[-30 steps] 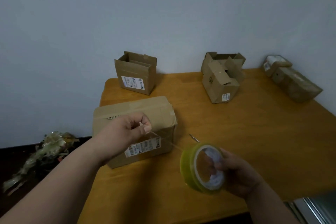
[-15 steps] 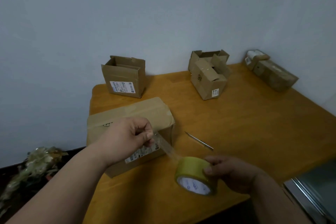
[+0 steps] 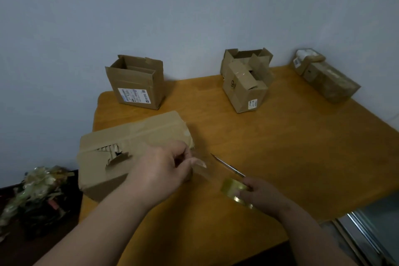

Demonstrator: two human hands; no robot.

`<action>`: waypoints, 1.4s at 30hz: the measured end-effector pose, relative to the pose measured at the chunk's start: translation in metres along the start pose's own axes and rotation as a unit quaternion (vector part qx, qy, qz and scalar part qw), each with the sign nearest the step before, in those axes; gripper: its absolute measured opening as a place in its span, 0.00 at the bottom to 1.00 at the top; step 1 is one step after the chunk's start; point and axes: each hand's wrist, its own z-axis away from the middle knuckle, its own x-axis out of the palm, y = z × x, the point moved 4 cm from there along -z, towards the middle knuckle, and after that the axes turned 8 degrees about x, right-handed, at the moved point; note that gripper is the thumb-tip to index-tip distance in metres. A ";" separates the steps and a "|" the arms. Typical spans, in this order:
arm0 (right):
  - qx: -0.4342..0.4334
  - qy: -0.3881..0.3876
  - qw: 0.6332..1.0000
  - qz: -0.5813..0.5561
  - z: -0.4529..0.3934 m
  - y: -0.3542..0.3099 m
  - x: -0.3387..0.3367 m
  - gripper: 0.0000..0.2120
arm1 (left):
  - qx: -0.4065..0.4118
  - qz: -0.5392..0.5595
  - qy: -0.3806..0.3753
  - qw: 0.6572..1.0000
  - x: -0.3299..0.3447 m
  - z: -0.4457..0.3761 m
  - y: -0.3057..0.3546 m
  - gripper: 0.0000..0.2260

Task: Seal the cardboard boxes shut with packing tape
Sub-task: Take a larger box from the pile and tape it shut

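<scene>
A long closed cardboard box (image 3: 133, 149) with a torn top lies at the table's near left. My left hand (image 3: 164, 168) hovers at its right end and pinches the free end of a clear tape strip (image 3: 200, 168). The strip runs down to a yellowish tape roll (image 3: 234, 190), which my right hand (image 3: 263, 197) grips low over the table. Two open boxes stand at the back: one with a white label (image 3: 136, 84) on the left, one with loose flaps (image 3: 246, 82) in the middle.
A thin metal blade, probably scissors (image 3: 227, 165), lies on the wooden table (image 3: 302, 147) just behind the roll. A taped package (image 3: 323, 75) sits at the back right corner. Crumpled tape and waste (image 3: 36, 192) pile up beyond the table's left edge.
The roll has dropped lower and turned flatter in my right hand. My left hand has moved right and down past the box's end, still pinching the tape. The view has tilted down.
</scene>
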 end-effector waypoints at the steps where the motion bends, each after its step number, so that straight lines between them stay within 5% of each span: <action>1: 0.003 0.012 0.998 0.064 -0.008 0.001 -0.003 0.13 | -0.001 -0.024 0.010 1.000 0.011 -0.001 -0.001 0.04; 3: 0.004 0.056 0.982 0.182 -0.021 0.005 -0.006 0.23 | -0.009 -0.045 0.018 0.999 0.035 -0.004 -0.005 0.04; 7: -0.074 0.099 0.935 0.332 -0.038 0.008 0.008 0.23 | -0.079 -0.019 0.057 0.995 0.074 0.003 -0.024 0.02; 15: -0.121 -0.026 0.912 0.391 -0.049 0.012 0.024 0.18 | -0.257 -0.037 0.149 0.954 0.104 0.036 -0.066 0.12; 18: -0.093 -0.028 0.965 0.244 -0.056 0.006 0.003 0.20 | -0.297 -0.044 0.141 0.943 0.108 0.045 -0.073 0.17; 20: -0.061 0.067 0.986 0.140 -0.077 0.006 -0.019 0.17 | -0.293 -0.042 0.137 0.945 0.110 0.051 -0.074 0.19; 22: -0.040 0.160 0.971 0.176 -0.102 0.006 -0.033 0.11 | -0.292 -0.037 0.144 0.945 0.112 0.057 -0.075 0.19; 27: 0.116 0.071 0.965 0.223 -0.138 0.016 -0.027 0.18 | -0.261 -0.046 0.186 0.946 0.115 0.073 -0.075 0.21; 33: 0.043 0.112 0.950 0.289 -0.143 0.002 -0.017 0.06 | -0.239 -0.064 0.204 0.947 0.113 0.078 -0.080 0.18; 38: -0.010 0.217 0.975 -0.056 -0.099 -0.031 -0.050 0.02 | -0.361 0.034 0.127 0.923 0.111 0.072 -0.085 0.31; 42: -0.028 0.142 0.975 -0.166 -0.050 -0.043 -0.034 0.05 | -0.424 0.091 0.093 0.896 0.114 0.073 -0.096 0.26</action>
